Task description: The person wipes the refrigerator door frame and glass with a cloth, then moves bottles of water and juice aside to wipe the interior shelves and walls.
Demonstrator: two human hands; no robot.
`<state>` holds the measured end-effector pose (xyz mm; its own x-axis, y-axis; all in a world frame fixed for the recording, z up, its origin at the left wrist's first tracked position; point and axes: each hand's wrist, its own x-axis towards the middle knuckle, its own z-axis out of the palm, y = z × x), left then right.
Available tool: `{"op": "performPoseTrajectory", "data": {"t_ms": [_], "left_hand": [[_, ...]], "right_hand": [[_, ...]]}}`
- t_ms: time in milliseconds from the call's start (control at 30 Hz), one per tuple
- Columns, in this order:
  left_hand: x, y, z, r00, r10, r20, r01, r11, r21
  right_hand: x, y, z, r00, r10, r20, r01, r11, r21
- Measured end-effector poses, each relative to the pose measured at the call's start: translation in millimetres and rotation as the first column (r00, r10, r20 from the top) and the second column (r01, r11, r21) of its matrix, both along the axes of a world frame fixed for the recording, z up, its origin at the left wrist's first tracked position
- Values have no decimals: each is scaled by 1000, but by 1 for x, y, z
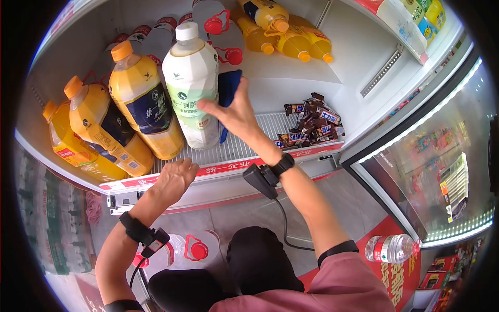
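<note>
My right hand (234, 112) reaches onto the cooler shelf, its thumb against the label of a large white-and-green bottle (189, 78) with a white cap. A dark blue cloth (228, 91) is in this hand, at the bottle's right side; the other fingers are mostly hidden behind it. My left hand (178, 178) is closed, its curled fingers resting at the red-and-white front edge (223, 167) of the shelf. No object shows in it. Just above it stands a yellow bottle (143, 99) with an orange cap and dark label, beside another dark-labelled yellow bottle (101, 125).
A pile of Snickers bars (314, 125) lies on the shelf's right. Yellow bottles (291, 39) and red-handled water jugs (218, 26) lie at the back. The open glass door (442, 171) is at right. Water bottles (390, 248) stand on the floor. Cabled devices (261, 179) are strapped to both wrists.
</note>
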<state>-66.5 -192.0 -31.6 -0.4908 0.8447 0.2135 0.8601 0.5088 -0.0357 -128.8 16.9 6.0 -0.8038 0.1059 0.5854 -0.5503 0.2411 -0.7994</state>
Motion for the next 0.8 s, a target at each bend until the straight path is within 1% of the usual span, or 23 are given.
{"op": "performPoseTrajectory", "data": {"t_ms": [33,67,100,133,167,200,233,267,300,333,367,400,433,500,567,633,667,700,767,800], "left_hand": [[-3,2,1,1000,1,2,-1,1000,1],[-5,3,2,1000,1,7,-1,1000,-21],[-6,3,1,1000,6,17,-5,999,-44],[-7,4,1,999,14,29,-13,999,-45],[-9,5,2,999,5,31,-3,998,-57],[-11,6,2,999,-5,32,8,998,-68],[-12,7,1,999,-1,41,4,997,-71],[-13,9,-1,998,3,59,1,997,-72],[-14,9,-1,997,7,76,-1,997,-74],[-15,9,0,997,9,80,-3,997,-76],[-15,9,0,997,4,74,2,997,-83],[-16,9,1,998,-1,66,7,996,-89],[-16,9,0,998,3,68,3,996,-87],[-17,9,-2,997,-21,69,24,998,-50],[-18,9,-2,997,-15,75,19,999,-46],[-20,8,-6,996,-9,83,12,999,-32],[-21,7,-7,997,-20,73,22,999,-39],[-21,7,-8,998,-30,60,33,998,-44],[-23,8,-7,996,-48,75,51,998,-35],[-25,9,-6,993,-68,92,72,997,-41]], "right_hand": [[11,10,10,994,85,70,-70,977,-203],[27,25,21,986,33,164,10,967,-255],[23,43,15,984,-59,166,104,955,-279],[22,60,18,981,-152,123,174,965,-194],[10,80,8,937,-342,64,344,939,-23],[5,95,9,934,-351,60,342,932,122],[2,102,9,912,-409,-10,390,863,320],[-8,116,-1,935,-348,71,269,824,499],[-17,128,-19,941,-298,160,128,750,649],[-21,134,-39,902,-302,310,-60,624,779],[-24,137,-56,832,-331,445,-264,469,843],[-12,130,-66,891,-342,299,-133,432,892],[-16,129,-64,892,-339,300,-137,429,893],[-25,126,-53,855,-350,383,-251,366,896],[-19,118,-45,863,-331,382,-249,378,892],[-8,102,-37,859,-220,463,-372,354,858],[1,93,-39,871,-186,455,-361,384,850],[6,81,-33,870,-183,458,-381,340,860],[7,65,-29,701,16,713,-592,570,569],[14,51,-27,735,77,674,-601,535,594]]}}
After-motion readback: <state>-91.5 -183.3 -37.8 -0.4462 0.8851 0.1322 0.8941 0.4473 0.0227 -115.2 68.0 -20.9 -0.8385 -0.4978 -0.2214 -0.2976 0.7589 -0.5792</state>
